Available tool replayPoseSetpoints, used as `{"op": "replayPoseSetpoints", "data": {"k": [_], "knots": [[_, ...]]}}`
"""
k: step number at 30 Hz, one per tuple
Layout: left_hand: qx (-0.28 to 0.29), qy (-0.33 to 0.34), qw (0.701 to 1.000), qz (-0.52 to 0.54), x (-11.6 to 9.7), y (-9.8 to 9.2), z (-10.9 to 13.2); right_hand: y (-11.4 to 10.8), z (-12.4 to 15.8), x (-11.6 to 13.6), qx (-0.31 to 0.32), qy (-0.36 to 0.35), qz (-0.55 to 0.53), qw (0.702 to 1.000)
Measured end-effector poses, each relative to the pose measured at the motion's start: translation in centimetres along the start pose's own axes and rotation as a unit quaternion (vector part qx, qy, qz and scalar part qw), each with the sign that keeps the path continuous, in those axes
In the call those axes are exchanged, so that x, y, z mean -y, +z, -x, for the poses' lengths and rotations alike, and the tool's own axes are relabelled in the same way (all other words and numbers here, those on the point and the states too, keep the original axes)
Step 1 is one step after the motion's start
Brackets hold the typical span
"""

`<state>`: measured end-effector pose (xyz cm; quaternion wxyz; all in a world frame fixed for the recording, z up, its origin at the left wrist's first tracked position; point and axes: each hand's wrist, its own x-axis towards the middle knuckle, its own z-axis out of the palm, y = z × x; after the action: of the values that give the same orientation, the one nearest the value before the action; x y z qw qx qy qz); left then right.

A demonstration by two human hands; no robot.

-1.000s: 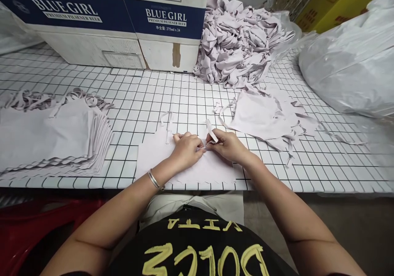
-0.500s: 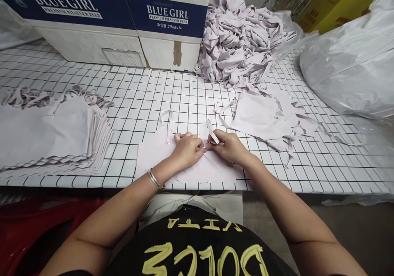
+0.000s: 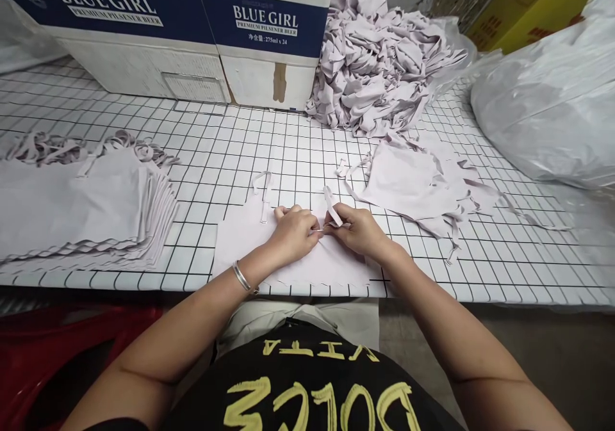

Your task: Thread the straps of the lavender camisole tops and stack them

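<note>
A pale pink camisole (image 3: pixel 235 245) lies flat at the table's front edge, under both hands. My left hand (image 3: pixel 295 232) rests on it, fingers curled and pinching close to its top edge. Just to the right, my right hand (image 3: pixel 356 227) is closed on a narrow shoulder strap (image 3: pixel 331 205), whose loop stands up above the fingers. A thin pale piece runs between the two sets of fingertips; its exact kind is too small to tell. The other strap (image 3: pixel 265 194), with a small slider near its base, lies loose beyond my left hand.
A neat stack of similar camisoles (image 3: pixel 72 207) lies at left. Loose ones (image 3: pixel 403 178) lie at right, before a crumpled heap of pink fabric (image 3: pixel 375 66). A beer carton (image 3: pixel 192 66) stands behind; a large plastic bag (image 3: pixel 552 104) bulges at far right.
Both hands keep nearly the same pinch at the strap, with barely any finger movement. The view has shifted very slightly.
</note>
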<state>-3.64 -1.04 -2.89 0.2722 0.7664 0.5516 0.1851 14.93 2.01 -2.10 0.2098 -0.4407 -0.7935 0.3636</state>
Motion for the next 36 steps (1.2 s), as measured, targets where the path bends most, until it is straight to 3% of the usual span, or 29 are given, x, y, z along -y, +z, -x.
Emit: {"op": "replayPoseSetpoints", "data": {"k": [36], "knots": [[0.013,0.013,1.000,-0.023,0.06,0.12,-0.11,0.95,0.53,0.12,-0.023,0.007,0.031,0.999]]}}
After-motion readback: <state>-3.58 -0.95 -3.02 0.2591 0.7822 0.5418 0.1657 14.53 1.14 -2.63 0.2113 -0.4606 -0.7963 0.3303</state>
